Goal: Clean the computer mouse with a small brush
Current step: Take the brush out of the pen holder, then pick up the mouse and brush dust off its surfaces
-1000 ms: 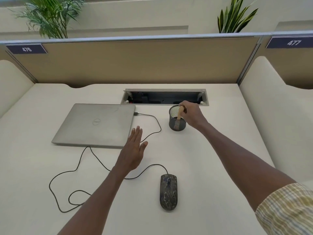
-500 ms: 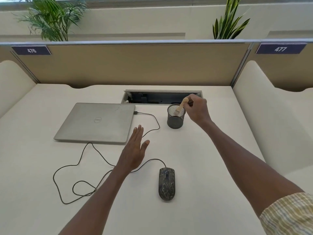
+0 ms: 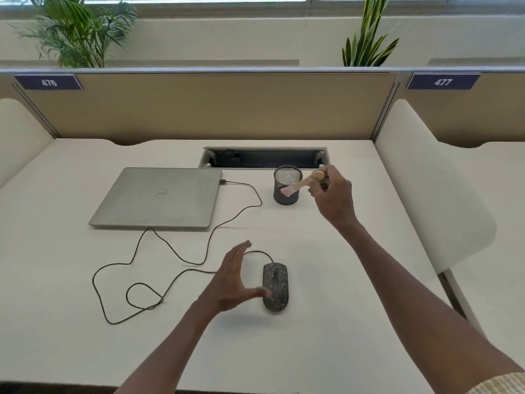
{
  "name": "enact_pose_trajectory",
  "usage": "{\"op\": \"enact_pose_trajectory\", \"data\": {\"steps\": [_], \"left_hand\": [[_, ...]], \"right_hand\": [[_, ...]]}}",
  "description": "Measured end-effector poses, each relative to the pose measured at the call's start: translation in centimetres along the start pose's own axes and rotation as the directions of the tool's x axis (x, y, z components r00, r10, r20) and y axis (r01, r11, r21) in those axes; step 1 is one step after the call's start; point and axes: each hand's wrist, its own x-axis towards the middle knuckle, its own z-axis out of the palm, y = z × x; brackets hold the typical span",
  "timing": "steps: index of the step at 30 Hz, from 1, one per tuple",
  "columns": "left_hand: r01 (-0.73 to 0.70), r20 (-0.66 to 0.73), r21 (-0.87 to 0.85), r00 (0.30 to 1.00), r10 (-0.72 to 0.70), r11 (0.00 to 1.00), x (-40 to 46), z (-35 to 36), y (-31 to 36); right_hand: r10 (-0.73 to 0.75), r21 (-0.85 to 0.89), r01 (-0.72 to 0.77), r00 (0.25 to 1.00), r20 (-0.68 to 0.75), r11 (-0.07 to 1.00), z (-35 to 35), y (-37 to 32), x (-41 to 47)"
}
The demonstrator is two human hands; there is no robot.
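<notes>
Wooden brush (image 3: 304,183) pinched in your right hand (image 3: 332,194), clear of its cup (image 3: 287,194). Left hand (image 3: 235,282) spread beside the mouse (image 3: 277,280), likely to steady it.

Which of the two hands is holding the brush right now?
The right hand, raised beside the mesh cup, pinches the wooden brush by its handle. The left hand is open and holds nothing, next to the mouse.
</notes>
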Motion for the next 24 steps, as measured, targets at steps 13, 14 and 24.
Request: {"op": "enact_pose_trajectory", "data": {"steps": [13,14,24], "left_hand": [[0.081,0.196,0.036,0.977,-0.086,0.996,-0.8,4.1,-0.3],[0.077,0.184,0.048,0.979,-0.085,0.996,-0.7,4.2,-0.3],[0.038,0.132,0.154,0.989,-0.059,0.987,0.7,5.1,0.3]], "right_hand": [[0.068,-0.02,-0.068,0.998,-0.001,0.998,-2.5,0.1,-3.7],[0.072,-0.022,-0.072,0.997,-0.004,0.997,-2.7,0.1,-3.8],[0.103,-0.031,-0.103,0.995,0.002,0.994,-2.6,0.0,-5.2]]}}
